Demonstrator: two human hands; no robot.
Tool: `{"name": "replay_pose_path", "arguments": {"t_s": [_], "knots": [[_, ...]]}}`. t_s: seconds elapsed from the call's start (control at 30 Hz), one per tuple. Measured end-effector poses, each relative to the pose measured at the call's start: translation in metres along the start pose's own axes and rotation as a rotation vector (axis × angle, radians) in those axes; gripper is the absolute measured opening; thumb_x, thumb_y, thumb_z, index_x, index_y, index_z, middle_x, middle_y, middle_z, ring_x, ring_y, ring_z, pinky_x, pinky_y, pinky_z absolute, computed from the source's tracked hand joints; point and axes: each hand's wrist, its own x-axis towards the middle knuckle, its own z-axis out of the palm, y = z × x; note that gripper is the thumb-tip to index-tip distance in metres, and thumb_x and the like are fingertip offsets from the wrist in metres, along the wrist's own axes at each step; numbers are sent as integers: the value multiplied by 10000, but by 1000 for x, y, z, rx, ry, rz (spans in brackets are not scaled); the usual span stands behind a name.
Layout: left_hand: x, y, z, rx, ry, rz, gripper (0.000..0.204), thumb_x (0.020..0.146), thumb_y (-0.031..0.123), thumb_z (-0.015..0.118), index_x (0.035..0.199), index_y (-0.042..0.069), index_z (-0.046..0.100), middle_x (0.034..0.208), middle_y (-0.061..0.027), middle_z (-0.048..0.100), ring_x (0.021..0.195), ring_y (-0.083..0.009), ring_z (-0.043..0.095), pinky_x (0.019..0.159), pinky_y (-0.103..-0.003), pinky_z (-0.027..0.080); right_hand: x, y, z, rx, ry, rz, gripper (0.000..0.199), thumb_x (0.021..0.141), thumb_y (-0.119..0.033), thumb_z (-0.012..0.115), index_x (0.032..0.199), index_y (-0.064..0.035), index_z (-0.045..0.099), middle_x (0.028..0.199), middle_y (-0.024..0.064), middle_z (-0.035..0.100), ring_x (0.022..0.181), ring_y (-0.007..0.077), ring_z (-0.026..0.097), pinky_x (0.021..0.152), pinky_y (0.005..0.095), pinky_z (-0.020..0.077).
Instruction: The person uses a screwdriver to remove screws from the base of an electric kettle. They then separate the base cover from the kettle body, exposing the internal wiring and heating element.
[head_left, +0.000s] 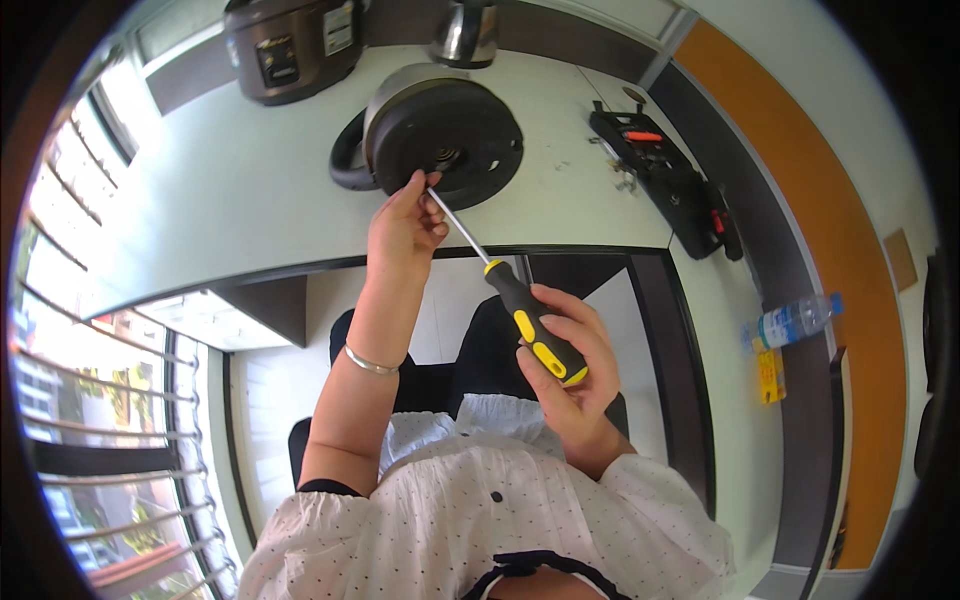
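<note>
An electric kettle [480, 120] lies on its side on the white table, its round black base facing me and its dark handle to the left. My right hand [575, 370] is wrapped round the black and yellow handle of a screwdriver [520, 305]. The metal shaft slants up and left to the kettle's lower rim. Up there my left hand [408, 215] pinches with thumb and fingers at the screwdriver's tip, close against the base. Whether a small screw sits between those fingers is too small to tell.
A brown rice cooker [300, 55] and a shiny metal pot [465, 35] stand at the back. To the right lies an open black tool case [665, 180], with small metal parts [622, 178] beside it. Farther right are a water bottle [795, 322] and a yellow packet [770, 376].
</note>
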Motion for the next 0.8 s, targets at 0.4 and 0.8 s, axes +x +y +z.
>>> {"name": "replay_pose_path", "arguments": {"t_s": [0.4, 0.8], "knots": [[2, 2, -2, 64, -35, 41, 241, 907, 250, 573, 995, 25, 572, 911, -89, 637, 840, -176, 591, 699, -257, 451, -16, 23, -43, 76, 412, -211, 390, 723, 90, 631, 1085, 19, 506, 1198, 290, 494, 909, 286, 610, 754, 314, 536], [-3, -3, 13, 21, -176, 51, 243, 971, 179, 413, 982, -21, 549, 1264, -309, 468, 1217, -372, 450, 1008, -398, 409, 50, 123, -76, -456, 396, 6, 389, 654, 91, 606, 1009, -65, 647, 1103, 137, 588, 998, 282, 594, 839, 316, 482]]}}
